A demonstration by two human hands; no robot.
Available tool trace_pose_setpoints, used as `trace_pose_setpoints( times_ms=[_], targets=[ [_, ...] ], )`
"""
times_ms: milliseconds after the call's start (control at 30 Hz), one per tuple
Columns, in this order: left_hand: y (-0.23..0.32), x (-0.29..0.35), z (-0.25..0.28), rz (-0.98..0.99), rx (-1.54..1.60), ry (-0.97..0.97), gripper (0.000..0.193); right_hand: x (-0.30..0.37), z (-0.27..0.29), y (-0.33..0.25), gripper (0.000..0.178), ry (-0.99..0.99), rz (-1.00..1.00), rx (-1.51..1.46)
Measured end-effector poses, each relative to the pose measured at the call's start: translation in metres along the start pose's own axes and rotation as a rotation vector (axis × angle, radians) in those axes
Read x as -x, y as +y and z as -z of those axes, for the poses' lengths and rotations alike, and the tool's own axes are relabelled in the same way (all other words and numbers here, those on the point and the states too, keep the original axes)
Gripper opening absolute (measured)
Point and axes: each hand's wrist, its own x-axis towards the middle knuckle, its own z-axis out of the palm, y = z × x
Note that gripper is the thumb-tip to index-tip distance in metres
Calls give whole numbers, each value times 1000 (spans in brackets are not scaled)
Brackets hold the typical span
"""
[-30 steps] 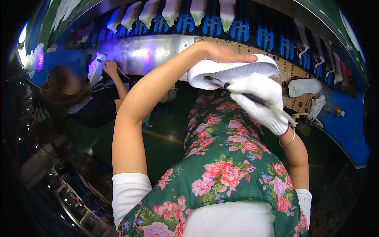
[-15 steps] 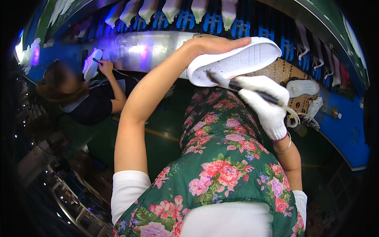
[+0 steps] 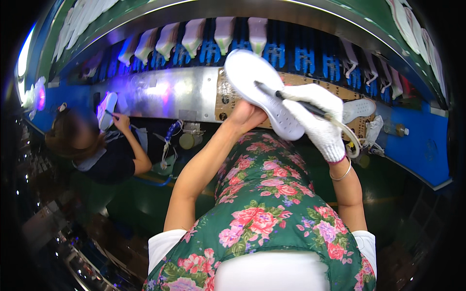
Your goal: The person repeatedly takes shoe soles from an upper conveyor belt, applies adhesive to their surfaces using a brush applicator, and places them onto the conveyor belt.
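My left hand is bare and grips a white shoe sole by its left edge near the narrow middle. The sole is tilted, one rounded end up toward the conveyor and the perforated end down toward my apron. A white knit glove covers my right hand, which is closed around the dark handle of a brush. The brush's bristles touch the sole's upper surface. From the handle a pale tube curves down beside my wrist. Part of my left fingers is hidden behind the sole.
Another white sole lies on the cardboard-covered ledge, near a crumpled cloth and a clear bottle. Pale shoe parts hang above blue holders along the back. At left, a co-worker brushes a sole.
The sole has been turned from lying crosswise to slanting down to the right. My left hand has moved from its far edge to its near left side. The brush stays against it.
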Motion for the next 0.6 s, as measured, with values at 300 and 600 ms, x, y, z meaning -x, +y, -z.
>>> trace_pose_setpoints(
  times_ms=[300, 600],
  targets=[
    [12, 40, 14, -8, 345, 128, 65, 17, -11, -7, 21, -39, 156, 21],
    [2, 32, -28, -221, 309, -185, 98, 21, -2, -27, 22, 117, 139, 5]
  ],
)
